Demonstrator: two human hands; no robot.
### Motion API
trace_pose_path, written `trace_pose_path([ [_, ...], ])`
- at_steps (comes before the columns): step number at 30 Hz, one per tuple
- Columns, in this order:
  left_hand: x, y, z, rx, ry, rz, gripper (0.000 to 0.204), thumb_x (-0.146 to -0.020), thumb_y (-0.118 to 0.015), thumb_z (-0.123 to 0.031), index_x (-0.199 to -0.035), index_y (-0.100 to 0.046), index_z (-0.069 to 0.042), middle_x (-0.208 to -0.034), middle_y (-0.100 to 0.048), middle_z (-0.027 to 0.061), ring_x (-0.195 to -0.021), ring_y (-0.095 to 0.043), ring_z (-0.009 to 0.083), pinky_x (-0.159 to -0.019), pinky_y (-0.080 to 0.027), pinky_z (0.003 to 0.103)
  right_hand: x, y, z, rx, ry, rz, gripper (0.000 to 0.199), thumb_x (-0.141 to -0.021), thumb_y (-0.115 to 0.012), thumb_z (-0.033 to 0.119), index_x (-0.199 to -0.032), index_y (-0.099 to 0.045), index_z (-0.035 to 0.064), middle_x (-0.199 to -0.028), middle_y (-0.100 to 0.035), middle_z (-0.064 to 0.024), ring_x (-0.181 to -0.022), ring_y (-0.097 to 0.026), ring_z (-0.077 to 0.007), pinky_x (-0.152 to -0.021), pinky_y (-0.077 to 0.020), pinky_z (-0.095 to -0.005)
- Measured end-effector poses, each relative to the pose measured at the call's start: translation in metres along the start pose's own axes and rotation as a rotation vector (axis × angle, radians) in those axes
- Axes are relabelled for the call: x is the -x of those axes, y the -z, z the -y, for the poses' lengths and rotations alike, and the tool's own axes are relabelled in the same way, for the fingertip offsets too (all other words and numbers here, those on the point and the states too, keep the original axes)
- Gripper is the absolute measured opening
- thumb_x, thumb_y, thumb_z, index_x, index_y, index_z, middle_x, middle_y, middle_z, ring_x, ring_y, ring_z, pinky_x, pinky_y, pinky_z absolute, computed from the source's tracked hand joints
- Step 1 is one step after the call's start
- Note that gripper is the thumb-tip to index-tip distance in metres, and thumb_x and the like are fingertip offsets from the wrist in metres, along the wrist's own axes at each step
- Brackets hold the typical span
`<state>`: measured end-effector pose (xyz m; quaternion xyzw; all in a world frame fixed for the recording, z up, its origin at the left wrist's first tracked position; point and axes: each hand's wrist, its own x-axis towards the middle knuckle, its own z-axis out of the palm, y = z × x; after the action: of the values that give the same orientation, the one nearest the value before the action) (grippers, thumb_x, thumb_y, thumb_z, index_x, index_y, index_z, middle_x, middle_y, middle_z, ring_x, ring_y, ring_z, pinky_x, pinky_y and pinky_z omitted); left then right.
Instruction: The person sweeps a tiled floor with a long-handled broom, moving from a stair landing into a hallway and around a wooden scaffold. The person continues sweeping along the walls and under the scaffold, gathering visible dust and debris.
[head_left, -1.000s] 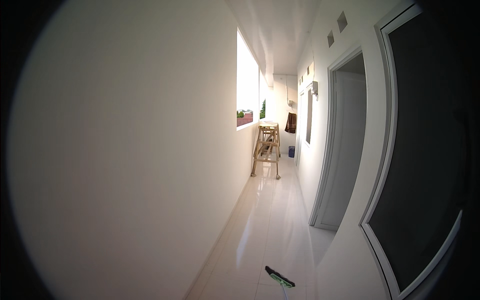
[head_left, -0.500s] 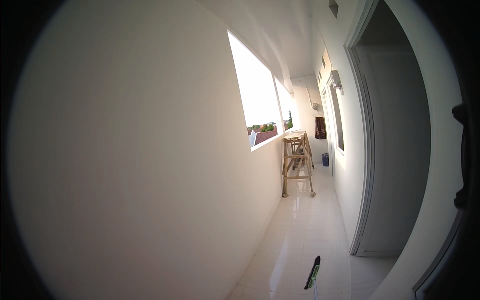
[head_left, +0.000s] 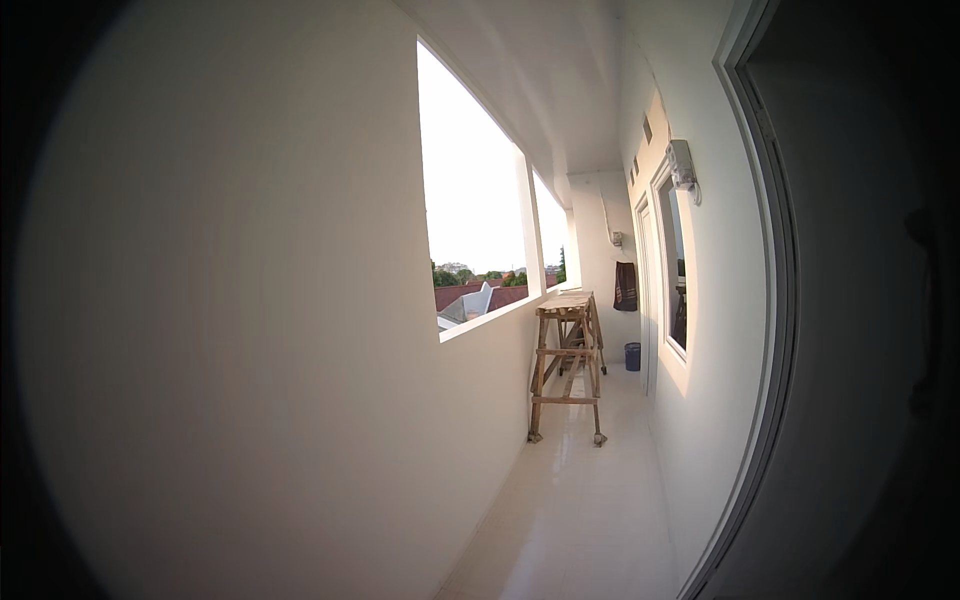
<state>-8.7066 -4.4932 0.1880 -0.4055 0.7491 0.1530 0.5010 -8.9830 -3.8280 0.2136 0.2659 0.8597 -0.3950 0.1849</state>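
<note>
Neither my left hand nor my right hand shows in the head view. Ahead of me runs a narrow walkway with a shiny pale tiled floor (head_left: 560, 530). Against its left wall stands a tall wooden trestle (head_left: 568, 352) with a plank top, crossbars and wrapped feet. Beyond it, a blue bucket (head_left: 632, 357) sits on the floor under a dark reddish cloth (head_left: 625, 288) that hangs on the wall.
A white wall (head_left: 250, 330) with a wide opening (head_left: 475, 200) bounds the left side; rooftops and trees lie outside. On the right are a grey doorframe (head_left: 785, 300), a window (head_left: 674, 270) and a wall-mounted box (head_left: 682, 165).
I have moved forward along the walkway and my view has tilted up; the trestle looks larger. The green and black broom head at the lower edge has left the view.
</note>
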Motion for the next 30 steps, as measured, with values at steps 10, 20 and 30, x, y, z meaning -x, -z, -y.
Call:
trace_pose_path([
  [10, 0.041, 0.293, -0.747, 0.099, -1.24, -0.453, 0.05, -0.099, -0.05, -0.044, -0.133, -0.056, -0.008, -0.122, -0.065, 0.0189, -0.113, -0.062, 0.0325, -0.098, -0.047, 0.04, -0.233, 0.036, 0.08, -0.012, -0.147, -0.058, 0.04, -0.086, -0.071, 0.038, -0.088, -0.067, -0.0023, -0.073, -0.066, -0.0125, -0.061, -0.06, -0.0263, -0.059, -0.0498, -0.0414],
  [20, -0.008, 0.386, -0.971, -0.012, -1.044, -0.329, 0.047, -0.095, -0.056, -0.041, -0.129, -0.06, -0.008, -0.122, -0.066, 0.0179, -0.115, -0.062, 0.0315, -0.098, -0.048, 0.04, -0.511, 0.103, 0.229, 0.047, -0.426, 0.183, 0.035, -0.083, -0.076, 0.032, -0.09, -0.068, -0.0011, -0.071, -0.067, -0.0108, -0.058, -0.063, -0.0203, -0.055, -0.0519, -0.0361],
  [30, -0.12, 0.468, -0.922, -0.257, 0.004, 0.132, 0.053, -0.094, -0.049, -0.042, -0.134, -0.058, -0.009, -0.14, -0.054, 0.0163, -0.131, -0.05, 0.0336, -0.11, -0.038, 0.043, -0.751, 0.23, 0.377, -0.438, -0.38, 0.327, 0.036, -0.087, -0.073, 0.031, -0.099, -0.063, -0.0014, -0.074, -0.063, -0.0079, -0.057, -0.059, -0.0163, -0.048, -0.0489, -0.0347],
])
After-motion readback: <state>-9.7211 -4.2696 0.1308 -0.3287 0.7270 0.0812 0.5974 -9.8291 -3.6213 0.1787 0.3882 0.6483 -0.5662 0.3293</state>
